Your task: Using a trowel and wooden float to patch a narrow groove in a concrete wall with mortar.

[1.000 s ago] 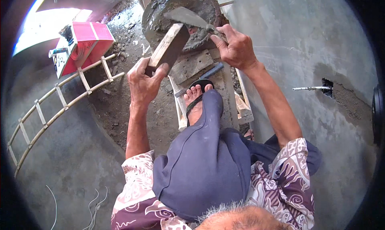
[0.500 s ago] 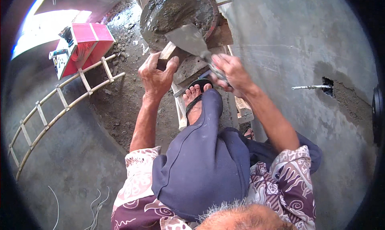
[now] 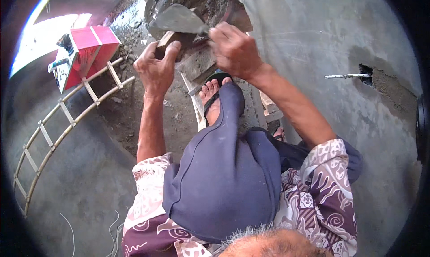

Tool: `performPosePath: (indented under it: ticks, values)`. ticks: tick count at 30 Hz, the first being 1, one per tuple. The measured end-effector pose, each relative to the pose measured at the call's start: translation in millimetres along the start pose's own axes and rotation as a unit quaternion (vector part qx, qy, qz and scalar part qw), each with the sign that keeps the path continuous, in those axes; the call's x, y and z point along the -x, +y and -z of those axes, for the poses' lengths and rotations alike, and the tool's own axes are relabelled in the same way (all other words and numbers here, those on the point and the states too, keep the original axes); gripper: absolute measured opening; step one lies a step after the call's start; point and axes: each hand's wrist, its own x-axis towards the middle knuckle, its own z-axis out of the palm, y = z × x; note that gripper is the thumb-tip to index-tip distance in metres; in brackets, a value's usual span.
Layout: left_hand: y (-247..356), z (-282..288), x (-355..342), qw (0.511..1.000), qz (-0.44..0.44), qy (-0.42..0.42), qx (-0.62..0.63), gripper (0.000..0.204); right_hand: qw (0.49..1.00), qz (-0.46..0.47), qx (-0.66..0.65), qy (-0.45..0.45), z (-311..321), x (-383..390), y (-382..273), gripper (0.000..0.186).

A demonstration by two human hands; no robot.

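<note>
While R hand [image 3: 235, 51] clenched on trowel [image 3: 178, 19], L hand [image 3: 156, 71] half-curled, clamped on wd block [image 3: 165, 39] nr end.

Grey wall [image 3: 309, 42], dirt floor [image 3: 125, 118], bamboo ladder [image 3: 67, 113], pink box [image 3: 85, 38], bright light [image 3: 49, 35]

No lettering, number or sign can be read anywhere — none is legible.

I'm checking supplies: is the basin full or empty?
Not empty: dark, wet mix shows in the basin. Whether it is full, I cannot tell; the frame cuts it off.
</note>
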Motion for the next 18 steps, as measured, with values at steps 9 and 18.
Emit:
performPosePath:
  ticks: [9,18]
  values:
    - [-21.6,6.3,1.2,0.991,-0.071,-0.074,-0.091,0.04,0.985,-0.05,-0.161,-0.022,54.9,12.0,4.2,0.016]
    - [-39.9,31.9,33.5,0.996,-0.064,-0.051,-0.03,0.039,0.993,-0.073,-0.059,-0.066,46.2,1.8,56.7,0.026]
